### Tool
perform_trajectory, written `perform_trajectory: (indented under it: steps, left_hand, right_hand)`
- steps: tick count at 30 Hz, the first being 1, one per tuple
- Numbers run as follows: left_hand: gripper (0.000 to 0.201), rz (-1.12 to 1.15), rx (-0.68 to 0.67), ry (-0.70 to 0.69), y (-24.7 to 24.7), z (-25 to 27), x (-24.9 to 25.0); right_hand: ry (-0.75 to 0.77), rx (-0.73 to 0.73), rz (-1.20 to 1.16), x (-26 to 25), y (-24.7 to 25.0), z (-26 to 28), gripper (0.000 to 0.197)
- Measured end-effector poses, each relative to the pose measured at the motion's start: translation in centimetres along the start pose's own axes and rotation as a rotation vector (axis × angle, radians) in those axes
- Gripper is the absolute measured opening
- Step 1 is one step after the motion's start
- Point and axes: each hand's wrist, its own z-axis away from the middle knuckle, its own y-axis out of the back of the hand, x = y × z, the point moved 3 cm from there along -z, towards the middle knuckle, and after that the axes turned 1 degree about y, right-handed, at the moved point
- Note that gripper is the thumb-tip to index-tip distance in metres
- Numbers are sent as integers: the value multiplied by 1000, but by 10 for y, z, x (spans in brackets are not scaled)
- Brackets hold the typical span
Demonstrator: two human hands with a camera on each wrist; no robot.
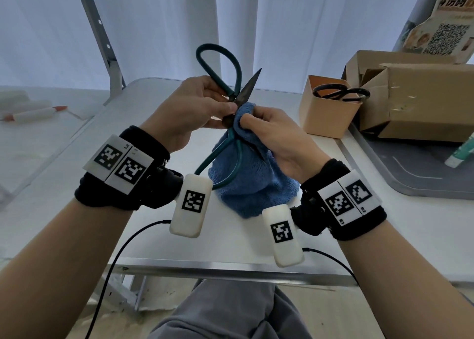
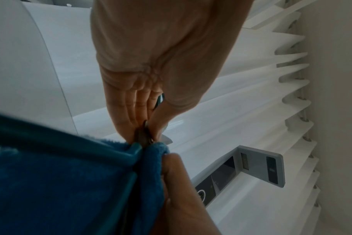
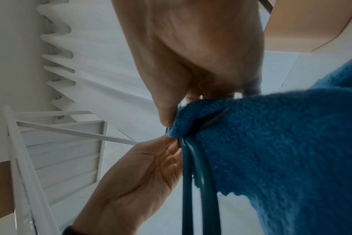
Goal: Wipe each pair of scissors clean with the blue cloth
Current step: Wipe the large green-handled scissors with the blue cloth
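Left hand (image 1: 191, 108) pinches green-handled scissors (image 1: 232, 92) at the pivot, above the table's (image 1: 133, 190) middle. Right hand (image 1: 279, 138) pinches blue cloth (image 1: 246, 185) round one blade.

Left wrist: pinch tight.

Right wrist: I'd wipe tipward, off the edge.

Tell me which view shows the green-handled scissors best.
The head view: the green-handled scissors show whole, open, with both loops and a bare blade. The left wrist view shows only the pivot and handle bars; the right wrist view shows handle bars and a blade sliver.
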Motion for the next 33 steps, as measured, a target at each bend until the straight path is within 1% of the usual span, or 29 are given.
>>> perform_trajectory:
  steps: [2, 5, 6, 7, 8, 10, 11, 13, 14, 16, 18, 19, 20, 22, 23, 26, 30, 33]
  left_hand:
    - [24, -4, -8, 13, 1, 1, 1]
    - [29, -13, 1, 22, 4, 3, 3]
    - [31, -19, 7, 23, 5, 3, 4]
    - [32, -25, 16, 24, 7, 3, 4]
    - [33, -31, 24, 23, 9, 3, 5]
    - [33, -46, 33, 22, 12, 4, 5]
    - [32, -51, 30, 26, 13, 5, 4]
    - [32, -44, 24, 32, 14, 5, 3]
    - [33, -35, 26, 31, 14, 5, 3]
    - [36, -15, 37, 31, 14, 4, 3]
    - [37, 3, 41, 33, 13, 3, 3]
    - [37, 6, 41, 34, 12, 3, 4]
    - [38, 5, 41, 35, 11, 2, 4]
    - [39, -4, 39, 31, 10, 3, 5]
    - [40, -9, 35, 28, 10, 3, 6]
    - [37, -57, 30, 22, 11, 3, 8]
    - [36, -48, 27, 12, 13, 4, 9]
    - [38, -12, 35, 13, 14, 5, 8]
  right_hand:
    - [14, 19, 30, 0, 2, 0, 27]
    - [24, -16, 92, -1, 5, -1, 22]
    - [25, -6, 112, -2, 9, -2, 18]
    - [24, 27, 127, -3, 13, -2, 14]
    - [26, 82, 124, -4, 19, -3, 15]
    - [54, 190, 39, -6, 32, -4, 21]
    - [75, 209, -21, -7, 38, -5, 26]
    - [101, 167, -96, -9, 41, -2, 33]
    - [108, 116, -100, -11, 38, 0, 32]
    - [97, 13, -85, -14, 31, 5, 22]
    - [44, -42, -93, -12, 24, 7, 26]
    - [30, -59, -83, -11, 21, 8, 26]
    - [27, -74, -59, -9, 18, 7, 22]
    - [21, -90, -46, -7, 14, 5, 10]
    - [7, -84, -70, -6, 12, 4, 9]
    - [-21, -50, -78, -6, 10, 2, 19]
    - [-40, -81, -102, -9, 9, 3, 14]
    - [-55, -117, -118, -10, 9, 3, 16]
